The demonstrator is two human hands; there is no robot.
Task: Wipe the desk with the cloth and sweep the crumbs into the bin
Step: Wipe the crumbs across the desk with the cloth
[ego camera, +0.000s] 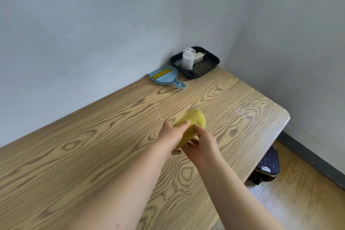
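Both hands together mid-desk, L hand [172, 133] & R hand [202, 144] gripping yellow cloth [193, 120] over the desk [93, 155], crumbs [162, 118] just at 10 o'clock, blue dustpan [165, 77] w/ brush far at 11 o'clock, bin [267, 167] on floor at 3 o'clock.

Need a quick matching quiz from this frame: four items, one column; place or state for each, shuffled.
Items:
1. cloth
2. dustpan
3. white bottle
4. crumbs

Places or states:
A. in the black tray
B. held by both hands
C. loose on the desk by the left hand
D. by the wall, brush inside

Pairs: 1-B, 2-D, 3-A, 4-C
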